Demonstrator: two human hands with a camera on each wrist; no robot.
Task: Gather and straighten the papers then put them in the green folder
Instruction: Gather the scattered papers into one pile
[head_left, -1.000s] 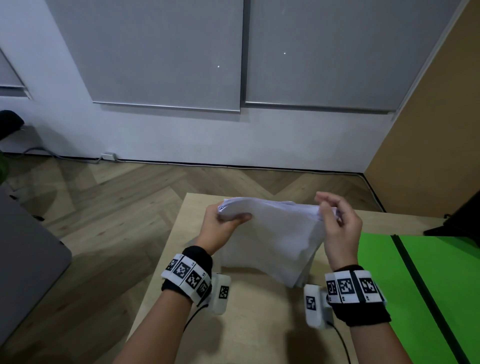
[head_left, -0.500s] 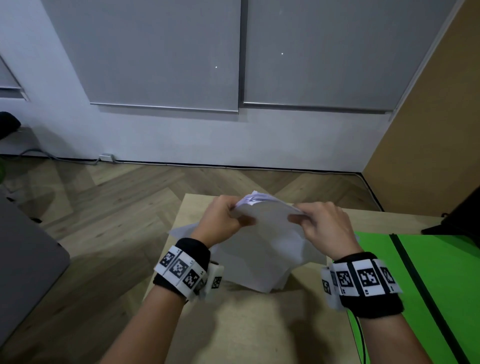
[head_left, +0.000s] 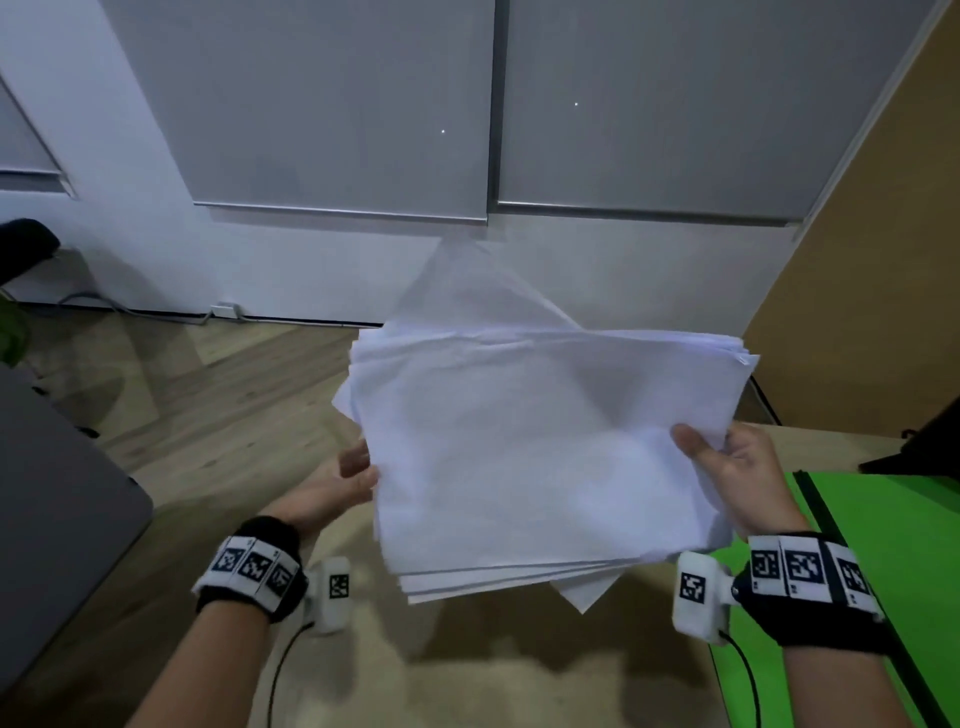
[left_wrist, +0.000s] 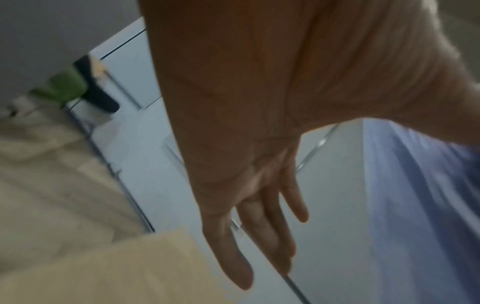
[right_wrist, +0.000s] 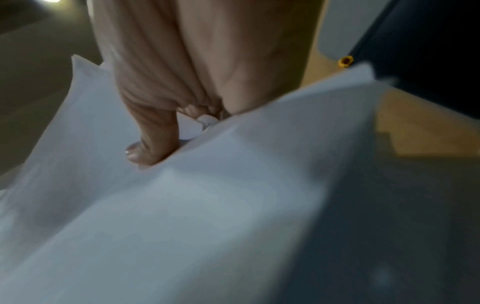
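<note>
A loose, uneven stack of white papers (head_left: 530, 457) is held up in the air above the table, its sheets fanned out at the corners. My right hand (head_left: 727, 457) grips its right edge, with the thumb (right_wrist: 153, 139) pressed on top of the papers (right_wrist: 182, 216) and the fingers hidden beneath. My left hand (head_left: 353, 473) is at the stack's left edge with its fingers (left_wrist: 259, 226) straight; the papers (left_wrist: 415, 195) hang beside them, and I cannot tell if they touch. The green folder (head_left: 883, 545) lies open on the table at the right.
The light wooden table (head_left: 467, 686) is below the stack. A grey surface (head_left: 52, 519) stands at the left. A black object (head_left: 924, 447) sits beyond the folder at the right. A brown panel (head_left: 857, 260) and the white wall lie beyond.
The stack has risen from the table toward me and now faces me broadside. My left hand has let go and opened at the left edge. My right hand now holds the right edge.
</note>
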